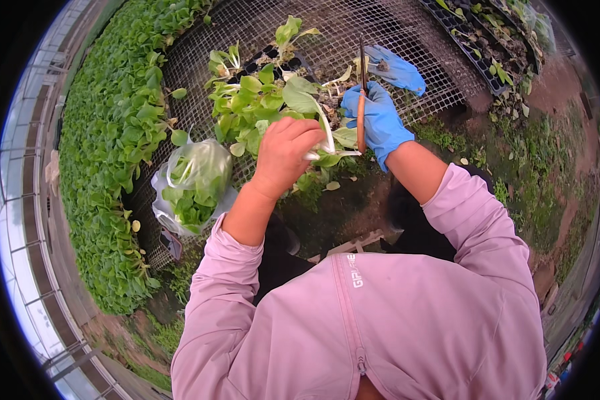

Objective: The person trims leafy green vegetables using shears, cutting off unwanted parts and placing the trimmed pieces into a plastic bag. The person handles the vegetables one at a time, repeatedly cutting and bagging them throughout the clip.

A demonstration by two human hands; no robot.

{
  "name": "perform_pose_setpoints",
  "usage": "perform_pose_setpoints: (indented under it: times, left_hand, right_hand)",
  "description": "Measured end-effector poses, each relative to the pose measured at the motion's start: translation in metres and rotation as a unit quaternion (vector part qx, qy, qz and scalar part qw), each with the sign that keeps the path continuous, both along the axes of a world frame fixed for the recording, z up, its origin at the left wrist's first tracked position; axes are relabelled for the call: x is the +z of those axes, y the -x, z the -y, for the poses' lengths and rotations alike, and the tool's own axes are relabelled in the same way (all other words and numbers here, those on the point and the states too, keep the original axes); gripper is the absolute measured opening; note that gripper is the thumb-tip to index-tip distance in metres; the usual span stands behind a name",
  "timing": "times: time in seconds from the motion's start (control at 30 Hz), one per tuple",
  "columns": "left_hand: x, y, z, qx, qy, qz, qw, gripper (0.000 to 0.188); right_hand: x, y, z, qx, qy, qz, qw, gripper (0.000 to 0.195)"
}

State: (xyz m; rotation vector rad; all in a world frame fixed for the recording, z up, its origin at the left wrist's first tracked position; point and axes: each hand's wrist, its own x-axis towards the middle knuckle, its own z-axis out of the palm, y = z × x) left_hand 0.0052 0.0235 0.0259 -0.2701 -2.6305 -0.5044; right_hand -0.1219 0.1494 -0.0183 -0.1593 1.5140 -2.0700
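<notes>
Bare, my left hand [289, 150] grips a leafy green seedling [301, 95] by its pale stems, above the near edge of a wire mesh bench. A blue disposable glove covers my right hand [375, 117], which holds scissors [362, 120] with an orange handle and dark blades pointing away from me. The blades' exact opening cannot be told. Pulled leafy plants [250, 102] lie in a heap just beyond my left hand. Behind them sits a black cell tray [297, 62] with some seedlings and soil. An empty blue glove [397, 70] lies beyond my right hand.
On the left, a clear plastic bag [215, 160] of leafy greens stands by a phone [170, 244]. Dense seedlings [105, 175] fill the bench's left side. Further black cell trays [472, 55] with sparse plants lie at the upper right. The mesh bench [325, 20] ends above mossy ground.
</notes>
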Motion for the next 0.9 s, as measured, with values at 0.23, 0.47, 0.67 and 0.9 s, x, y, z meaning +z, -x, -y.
perform_pose_setpoints:
  times: [0.23,0.47,0.67,0.9]
  left_hand:
    - [0.002,-0.002,-0.001,0.000,-0.129,0.016,0.992,0.026]
    - [0.007,-0.007,-0.001,-0.002,-0.608,0.168,0.776,0.041]
    - [0.009,-0.006,0.007,-0.051,-0.737,0.174,0.651,0.046]
    - [-0.006,-0.007,0.022,0.039,-0.833,0.115,0.540,0.029]
  right_hand:
    - [0.020,-0.017,0.007,0.078,0.066,0.047,0.994,0.021]
    - [-0.001,-0.007,0.000,0.062,-0.022,-0.009,0.998,0.020]
    - [0.006,-0.001,-0.005,0.085,0.045,0.044,0.994,0.026]
    - [0.013,-0.006,-0.001,0.059,0.065,0.063,0.994,0.018]
